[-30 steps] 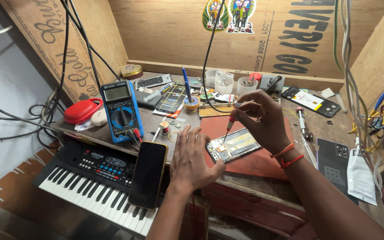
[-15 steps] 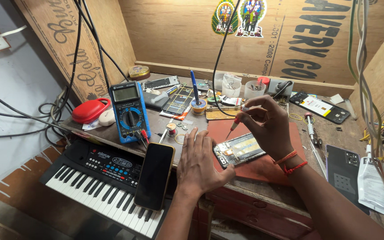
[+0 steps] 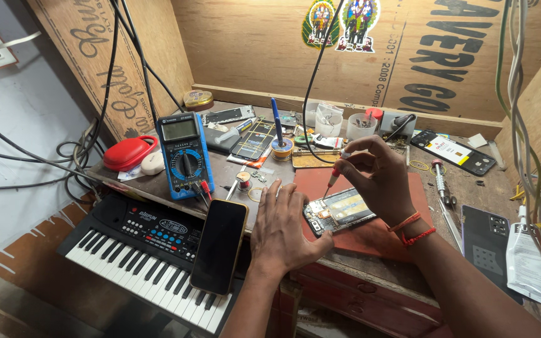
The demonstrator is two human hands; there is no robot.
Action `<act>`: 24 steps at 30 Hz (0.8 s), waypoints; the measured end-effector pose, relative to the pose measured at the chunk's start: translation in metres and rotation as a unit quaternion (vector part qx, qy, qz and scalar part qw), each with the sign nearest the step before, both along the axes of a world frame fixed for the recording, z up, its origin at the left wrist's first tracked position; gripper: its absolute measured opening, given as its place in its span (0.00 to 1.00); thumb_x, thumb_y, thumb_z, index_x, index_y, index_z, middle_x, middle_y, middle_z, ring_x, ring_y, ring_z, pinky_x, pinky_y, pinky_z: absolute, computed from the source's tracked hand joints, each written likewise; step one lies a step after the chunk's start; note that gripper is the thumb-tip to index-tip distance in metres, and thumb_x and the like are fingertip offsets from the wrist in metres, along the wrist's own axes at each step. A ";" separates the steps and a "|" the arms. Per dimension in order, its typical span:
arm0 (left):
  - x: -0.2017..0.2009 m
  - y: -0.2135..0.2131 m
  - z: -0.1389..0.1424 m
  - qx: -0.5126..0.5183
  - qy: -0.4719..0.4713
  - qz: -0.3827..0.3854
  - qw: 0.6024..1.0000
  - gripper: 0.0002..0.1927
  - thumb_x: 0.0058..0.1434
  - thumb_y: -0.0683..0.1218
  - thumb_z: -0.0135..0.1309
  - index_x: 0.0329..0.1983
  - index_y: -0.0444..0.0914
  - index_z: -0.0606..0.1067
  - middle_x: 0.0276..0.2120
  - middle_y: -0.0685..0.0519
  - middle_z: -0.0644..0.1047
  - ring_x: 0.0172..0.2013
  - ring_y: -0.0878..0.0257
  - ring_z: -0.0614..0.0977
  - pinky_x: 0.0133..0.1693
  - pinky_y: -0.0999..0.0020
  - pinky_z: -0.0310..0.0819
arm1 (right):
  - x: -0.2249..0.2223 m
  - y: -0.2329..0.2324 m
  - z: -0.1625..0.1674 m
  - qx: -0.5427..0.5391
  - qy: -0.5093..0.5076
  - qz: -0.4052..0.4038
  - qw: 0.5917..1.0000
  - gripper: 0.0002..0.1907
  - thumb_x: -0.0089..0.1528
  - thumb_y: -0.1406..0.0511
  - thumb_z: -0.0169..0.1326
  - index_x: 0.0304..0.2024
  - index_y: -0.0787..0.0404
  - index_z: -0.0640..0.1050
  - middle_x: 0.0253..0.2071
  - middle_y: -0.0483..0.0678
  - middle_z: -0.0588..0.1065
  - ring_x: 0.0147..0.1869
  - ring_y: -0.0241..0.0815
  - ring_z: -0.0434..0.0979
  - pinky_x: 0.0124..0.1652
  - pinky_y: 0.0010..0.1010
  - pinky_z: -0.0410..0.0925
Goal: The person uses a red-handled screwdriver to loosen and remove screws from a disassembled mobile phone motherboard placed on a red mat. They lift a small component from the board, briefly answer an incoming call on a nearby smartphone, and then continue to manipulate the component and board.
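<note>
So the right hand (image 3: 377,178) has its fingers pinched together around the top of a small red-handled screwdriver (image 3: 335,175), held nearly upright with a slight tilt, tip down on the upper left part of an opened phone (image 3: 338,213). That phone lies back-off, its insides showing, on a reddish mat (image 3: 370,235) near the front edge of the bench (image 3: 158,181). The left hand (image 3: 283,225) lies flat, palm down, fingers spread and gripping nothing, thumb touching the phone's lower left edge, so it's just pinning it in place. Left of that hand, a dark phone (image 3: 219,245) with a blank screen leans across a small black toy keyboard (image 3: 139,250) sitting below the bench front. Further back on the left stands a blue multimeter (image 3: 185,155), propped up, with a red oval case (image 3: 128,152) beside it. Behind the work there's a spool of solder wire (image 3: 281,148) and a few clear plastic cups (image 3: 345,124). Off to the right, another phone (image 3: 452,152) lies face up near the back, and a dark back cover (image 3: 488,241) rests near the front right corner. Loose cables (image 3: 76,150) hang down the left wall.
</note>
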State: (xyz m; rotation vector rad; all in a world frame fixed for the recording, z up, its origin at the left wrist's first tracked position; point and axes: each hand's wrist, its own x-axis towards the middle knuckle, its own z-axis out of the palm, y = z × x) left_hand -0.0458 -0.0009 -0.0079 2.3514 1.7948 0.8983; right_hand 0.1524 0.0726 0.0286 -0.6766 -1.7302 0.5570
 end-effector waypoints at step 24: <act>0.001 0.004 -0.006 -0.016 0.016 0.004 1.000 0.40 0.42 0.64 0.60 0.55 0.38 0.70 0.62 0.41 0.65 0.71 0.41 0.54 0.72 0.45 0.42 | 0.001 -0.001 0.002 0.025 -0.022 -0.010 0.999 0.12 0.64 0.71 0.61 0.48 0.65 0.73 0.43 0.48 0.78 0.49 0.39 0.85 0.49 0.27 0.79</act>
